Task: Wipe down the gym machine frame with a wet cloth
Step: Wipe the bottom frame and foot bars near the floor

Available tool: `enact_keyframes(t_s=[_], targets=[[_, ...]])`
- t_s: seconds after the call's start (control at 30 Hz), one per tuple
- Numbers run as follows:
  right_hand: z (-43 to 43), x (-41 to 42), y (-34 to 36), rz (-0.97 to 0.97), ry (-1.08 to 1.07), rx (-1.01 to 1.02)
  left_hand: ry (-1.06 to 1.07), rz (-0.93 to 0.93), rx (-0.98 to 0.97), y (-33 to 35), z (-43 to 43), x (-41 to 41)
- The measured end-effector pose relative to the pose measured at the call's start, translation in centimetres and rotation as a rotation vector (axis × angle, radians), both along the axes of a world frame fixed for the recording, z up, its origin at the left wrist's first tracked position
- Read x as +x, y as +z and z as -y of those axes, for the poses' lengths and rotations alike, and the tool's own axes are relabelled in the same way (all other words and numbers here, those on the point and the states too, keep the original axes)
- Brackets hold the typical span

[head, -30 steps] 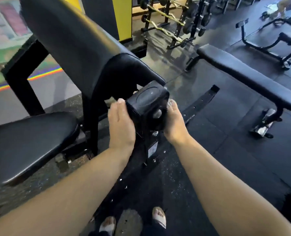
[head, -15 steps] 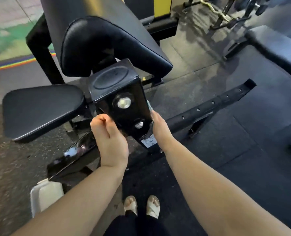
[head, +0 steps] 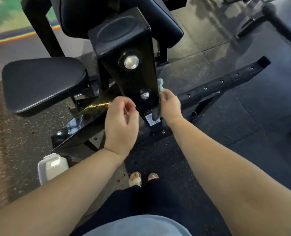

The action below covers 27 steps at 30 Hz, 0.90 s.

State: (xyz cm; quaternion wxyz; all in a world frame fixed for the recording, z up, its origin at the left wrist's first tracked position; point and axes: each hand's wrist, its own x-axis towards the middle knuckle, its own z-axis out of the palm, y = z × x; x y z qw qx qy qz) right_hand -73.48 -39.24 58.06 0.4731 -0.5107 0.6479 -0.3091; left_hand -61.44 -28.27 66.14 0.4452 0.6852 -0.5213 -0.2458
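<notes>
A black square steel post (head: 124, 53) of the gym machine rises in front of me, with two shiny bolts on its near face and a white label low down. My right hand (head: 170, 104) grips a pale blue-green cloth (head: 160, 84) against the post's right side, beside the lower bolt. A darker end of the cloth hangs below the hand over the label. My left hand (head: 121, 123) hovers just left of the post with its fingers loosely curled and nothing in it.
A black padded seat (head: 42, 82) lies to the left and a black backrest pad (head: 165, 23) behind the post. A black floor rail with holes (head: 226, 79) runs to the right. A white plastic container (head: 52, 167) stands on the floor near my feet.
My view has dropped down the post. My right hand slid the cloth lower along the right side. My left hand came off the post and now hovers free.
</notes>
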Motion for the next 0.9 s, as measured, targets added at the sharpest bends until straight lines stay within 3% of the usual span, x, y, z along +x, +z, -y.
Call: enact_keyframes(t_s=[0.1,0.23,0.33,0.4,0.57,0.73,0.8,0.9], targets=[[-0.6,-0.4,-1.5,-0.068,-0.059,-0.05,-0.229,0.161,0.104,-1.8,-1.0,-1.5],[0.5,-3.5,-4.1,-0.211,-0.104,0.094,-0.363,0.22,0.38,-4.6,0.4,-3.4],[2.1,-7.1,-5.0,-0.307,-0.141,-0.064,-0.472,0.331,0.398,-6.1,2.3,-5.1],[4.0,-8.8,-6.8,-0.434,0.015,-0.225,-0.503,0.393,0.39,-7.0,3.6,-6.2],[5.5,-7.7,-12.5,-0.925,0.697,-0.254,-0.466,0.531,0.384,-10.5,6.2,-8.4],[9.2,-12.1,-13.4,-0.881,1.005,-0.553,-0.411,0.613,0.397,-12.6,8.2,-10.2],[12.0,-15.4,-14.1,-0.891,0.904,-0.556,-0.437,0.64,0.483,-13.0,9.2,-11.3],[15.5,-19.7,-14.4,-0.947,0.58,-0.451,-0.431,0.648,0.573,-13.7,10.9,-12.5]])
